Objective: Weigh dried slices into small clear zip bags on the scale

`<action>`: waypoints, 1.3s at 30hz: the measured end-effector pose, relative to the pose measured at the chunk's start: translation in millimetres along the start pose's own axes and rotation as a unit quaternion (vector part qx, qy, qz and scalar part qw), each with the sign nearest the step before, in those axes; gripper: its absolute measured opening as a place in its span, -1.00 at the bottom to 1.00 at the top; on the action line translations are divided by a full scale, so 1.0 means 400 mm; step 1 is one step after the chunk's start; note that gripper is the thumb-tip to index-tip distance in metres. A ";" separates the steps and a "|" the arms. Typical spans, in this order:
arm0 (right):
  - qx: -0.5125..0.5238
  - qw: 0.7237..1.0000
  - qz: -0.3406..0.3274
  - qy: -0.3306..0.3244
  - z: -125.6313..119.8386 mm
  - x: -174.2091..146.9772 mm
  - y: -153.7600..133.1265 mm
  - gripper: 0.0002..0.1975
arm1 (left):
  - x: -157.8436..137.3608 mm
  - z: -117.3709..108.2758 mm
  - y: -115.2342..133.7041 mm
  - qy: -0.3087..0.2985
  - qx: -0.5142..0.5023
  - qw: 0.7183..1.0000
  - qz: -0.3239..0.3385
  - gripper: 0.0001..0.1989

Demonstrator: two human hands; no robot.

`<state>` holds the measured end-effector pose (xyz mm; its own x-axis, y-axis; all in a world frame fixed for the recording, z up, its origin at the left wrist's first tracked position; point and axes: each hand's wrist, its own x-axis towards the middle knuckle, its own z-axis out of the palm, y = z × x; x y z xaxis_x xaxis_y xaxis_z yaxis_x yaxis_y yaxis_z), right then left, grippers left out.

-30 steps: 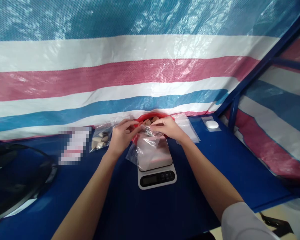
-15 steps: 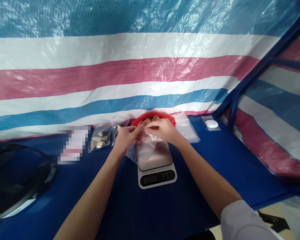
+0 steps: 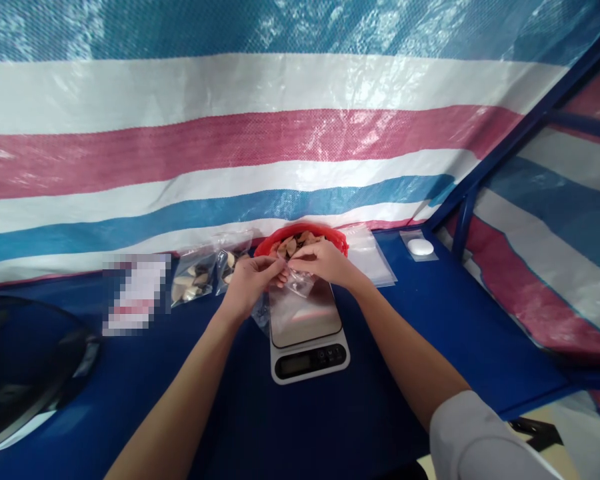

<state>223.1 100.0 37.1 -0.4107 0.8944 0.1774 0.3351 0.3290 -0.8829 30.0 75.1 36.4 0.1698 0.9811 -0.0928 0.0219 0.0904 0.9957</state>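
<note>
Above the far part of a kitchen scale, my left hand and my right hand pinch the top of a clear plastic bag. The fingertips of both hands nearly meet at the bag's edge. The bag hangs over the scale's plate, and I cannot make out whether anything is in it. Just behind my hands stands a red bag with its mouth spread, full of brown and cream slices whose kind I cannot tell. The scale's display looks dark.
Two filled clear bags lie left of my hands. A stack of flat clear bags is to the right, with a white oval object farther right. A black round-edged object stands at the left. Striped sheeting backs the blue table.
My hands stay pinched on the clear bag, moving only slightly. The view has shifted a little, and more of the slices in the red bag show now.
</note>
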 end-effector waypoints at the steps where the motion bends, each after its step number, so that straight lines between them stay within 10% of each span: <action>1: 0.006 1.000 0.009 0.002 -0.001 0.000 0.001 -0.84 | -0.001 0.001 0.001 0.000 0.009 1.000 0.001 -0.73; 10: 0.130 0.983 0.127 0.023 -0.009 -0.006 0.005 -0.84 | -0.005 -0.028 0.021 0.060 0.155 0.985 0.039 -0.75; 19: 0.003 0.996 0.064 0.064 -0.018 -0.010 -0.002 -0.85 | -0.022 -0.030 0.038 0.095 0.276 0.940 0.175 -0.77; 25: -0.069 0.994 0.035 0.084 -0.015 -0.004 -0.022 -0.82 | -0.028 0.010 0.020 0.064 0.324 0.906 0.263 -0.50; 34: 0.013 0.996 0.058 0.067 -0.008 -0.006 -0.044 -0.89 | -0.029 0.045 -0.028 0.030 0.371 0.903 0.213 0.13; 39: 0.048 0.995 0.076 0.053 -0.014 -0.008 -0.046 -0.87 | -0.022 0.051 -0.037 0.077 0.362 0.899 0.233 0.02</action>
<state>223.1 92.6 55.1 -0.2671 0.9604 0.0791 0.3028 0.1616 -0.9393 48.1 61.6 22.4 0.1889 0.9008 0.3910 0.6294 -0.4167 0.6559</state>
